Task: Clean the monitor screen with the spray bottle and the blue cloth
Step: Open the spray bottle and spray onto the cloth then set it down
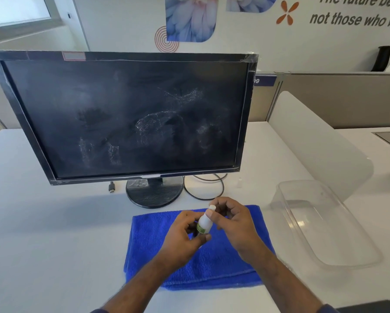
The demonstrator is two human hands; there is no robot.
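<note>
A black monitor [126, 116] stands on the white desk, its dark screen marked with whitish smears and spray spots. In front of its round stand lies the folded blue cloth [151, 240]. Above the cloth I hold a small white spray bottle [205, 222] with a green label, tilted. My left hand [185, 236] grips the bottle's lower body. My right hand [232, 222] pinches the bottle near its white top, thumb against the neck.
A clear plastic tub [325, 224] lies on the desk to the right of the cloth. A black cable [203, 195] loops behind the monitor stand [154, 192], and a loose plug [111, 187] lies left of it. A translucent divider [313, 141] rises at right.
</note>
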